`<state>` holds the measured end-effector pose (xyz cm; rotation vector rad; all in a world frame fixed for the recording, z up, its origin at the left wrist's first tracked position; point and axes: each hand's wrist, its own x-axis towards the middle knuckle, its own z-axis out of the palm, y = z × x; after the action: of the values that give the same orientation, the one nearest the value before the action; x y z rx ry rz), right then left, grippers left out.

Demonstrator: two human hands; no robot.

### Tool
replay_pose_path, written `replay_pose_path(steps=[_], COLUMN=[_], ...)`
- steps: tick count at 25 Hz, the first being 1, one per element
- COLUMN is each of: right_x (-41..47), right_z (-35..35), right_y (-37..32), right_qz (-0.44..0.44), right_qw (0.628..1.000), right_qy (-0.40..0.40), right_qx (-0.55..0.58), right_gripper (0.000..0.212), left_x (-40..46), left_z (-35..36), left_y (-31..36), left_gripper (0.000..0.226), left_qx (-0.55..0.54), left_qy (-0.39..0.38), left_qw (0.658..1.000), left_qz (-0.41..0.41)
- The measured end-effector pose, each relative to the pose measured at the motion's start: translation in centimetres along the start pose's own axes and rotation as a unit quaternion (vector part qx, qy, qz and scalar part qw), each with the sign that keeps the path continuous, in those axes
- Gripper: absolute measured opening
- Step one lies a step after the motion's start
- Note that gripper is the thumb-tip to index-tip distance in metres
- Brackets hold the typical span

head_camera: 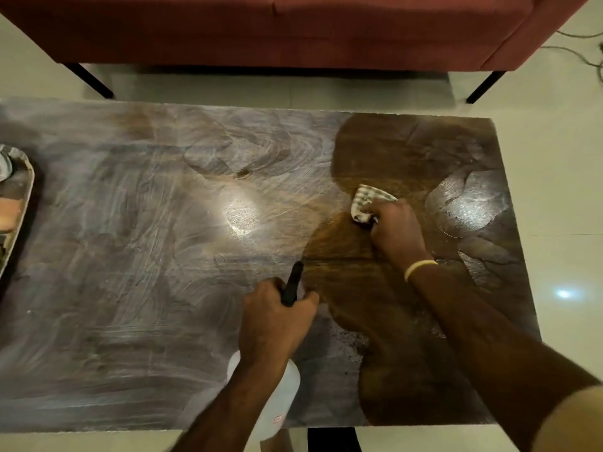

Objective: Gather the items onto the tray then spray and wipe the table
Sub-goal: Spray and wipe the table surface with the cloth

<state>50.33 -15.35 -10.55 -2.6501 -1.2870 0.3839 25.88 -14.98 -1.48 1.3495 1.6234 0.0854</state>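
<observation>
The dark wooden table (137, 256) fills the view, with whitish smeared streaks over its left and middle and a darker wiped patch on the right. My right hand (396, 231) grips a crumpled checked cloth (367, 203) and presses it on the table's right part. My left hand (275, 318) grips a white spray bottle (282, 406) by its black nozzle and trigger (292, 283), near the front edge. A tray (23, 203) with items on it sits at the far left edge, mostly cut off.
A red sofa (293, 27) on black legs stands beyond the table's far edge. Pale tiled floor (554, 190) surrounds the table. A cable (584, 50) lies on the floor at the top right.
</observation>
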Motion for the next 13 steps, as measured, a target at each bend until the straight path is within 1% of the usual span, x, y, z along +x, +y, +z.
replay_pose_path(steps=[1,2,4,5,6,7,8,9,10,11,12,13], right_x=[0.6,-0.2,-5.3,-8.3,-10.3,-10.3,-8.8,-6.1,-2.6,1.2,4.0,5.2], right_z=[0.2,0.8,1.6,1.5,0.9,0.1,-0.4,-0.7,-0.8,-0.7,-0.8,-0.6], right_y=[-1.9,-3.3,-4.3,-3.7,-2.4,-0.8,0.7,1.7,2.2,2.1,0.6,-1.6], right_qz=[-0.008,-0.036,-0.157,-0.219,-0.262,-0.273,-0.238,-0.173,-0.099,-0.048,-0.031,-0.041], right_qw=[1.0,0.999,0.982,0.966,0.954,0.952,0.963,0.978,0.991,0.998,0.999,0.999], right_qy=[-0.006,-0.028,-0.104,-0.132,-0.141,-0.132,-0.123,-0.107,-0.08,-0.039,-0.019,-0.015], right_qx=[0.01,0.021,0.023,0.02,0.022,0.032,0.04,0.04,0.036,0.024,0.018,0.022], right_gripper=[0.043,0.041,0.038,0.037,0.036,0.036,0.038,0.042,0.044,0.044,0.043,0.041], left_x=[0.1,0.1,0.3,0.3,0.4,0.6,0.7,0.8,1.0,1.2,1.4,1.5], left_z=[0.1,0.1,-0.1,-0.3,-0.5,-0.5,-0.5,-0.5,-0.3,0.0,0.4,0.7], left_y=[0.2,0.4,1.0,1.3,1.4,1.5,1.6,1.7,1.8,2.0,2.1,2.4], left_gripper=[0.03,0.03,0.032,0.034,0.034,0.035,0.036,0.037,0.038,0.037,0.034,0.03], left_qx=[-0.001,-0.006,-0.019,-0.02,-0.018,-0.019,-0.02,-0.021,-0.022,-0.027,-0.037,-0.049], left_qy=[0.006,0.013,0.025,0.027,0.029,0.033,0.038,0.045,0.051,0.054,0.053,0.051], left_qw=[1.0,1.0,0.999,0.999,0.999,0.999,0.999,0.999,0.998,0.998,0.997,0.997], left_qz=[0.001,-0.002,-0.01,-0.014,-0.015,-0.016,-0.017,-0.018,-0.021,-0.029,-0.037,-0.044])
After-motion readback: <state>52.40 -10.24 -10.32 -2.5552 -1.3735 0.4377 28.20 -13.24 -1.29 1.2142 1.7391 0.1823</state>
